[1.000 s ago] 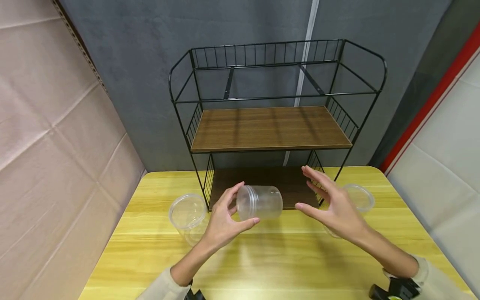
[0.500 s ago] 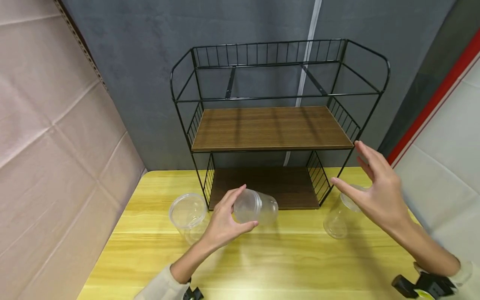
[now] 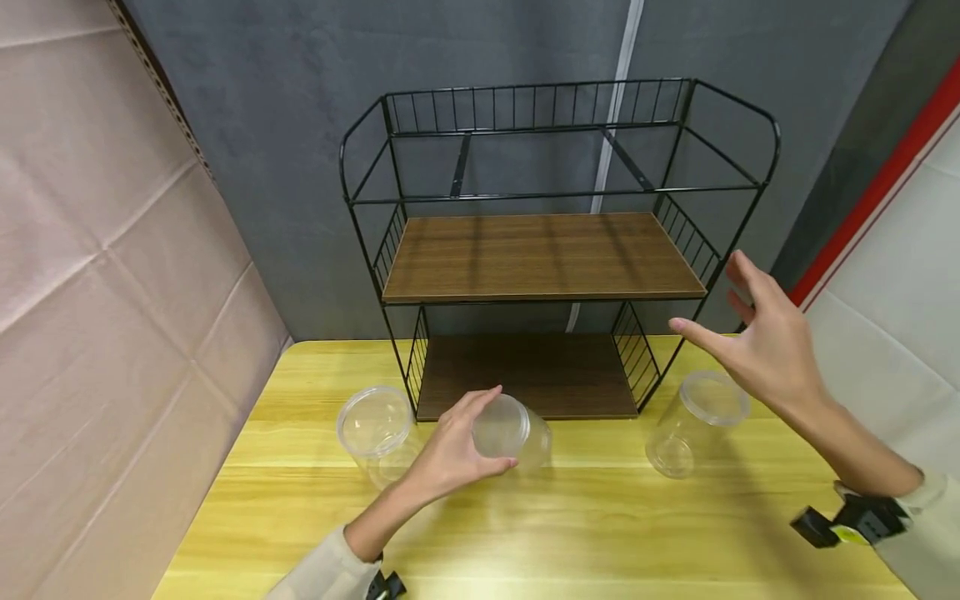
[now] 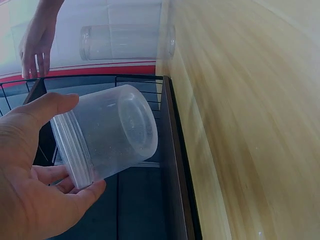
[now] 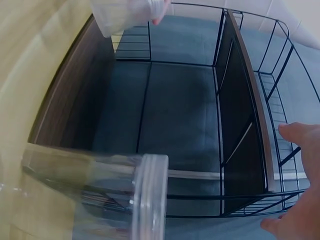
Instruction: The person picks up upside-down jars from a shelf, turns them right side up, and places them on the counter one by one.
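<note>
My left hand (image 3: 450, 450) grips a clear plastic jar (image 3: 504, 427) round its lidded end, thumb on one side and fingers on the other. The jar is tilted, its lid facing up toward me and its base (image 4: 137, 120) pointing away in the left wrist view. My right hand (image 3: 776, 346) holds nothing; its thumb and fingers are spread apart in the air beside the rack's right side. Below that hand, a second lidded clear jar (image 3: 693, 421) stands on the table. A third clear jar (image 3: 375, 429) stands left of my left hand, partly behind it.
A black wire rack (image 3: 738, 225) stands at the table's back, with a brown upper board (image 3: 547, 258) and a darker lower board (image 3: 525, 375). Its top level is an open frame. A grey curtain (image 3: 300, 167) hangs behind; pale cloth walls (image 3: 112, 292) flank the wooden table (image 3: 570, 533).
My right hand has moved right and up, away from the held jar. In my left hand the jar has turned from lying sideways so its lid faces me more.
</note>
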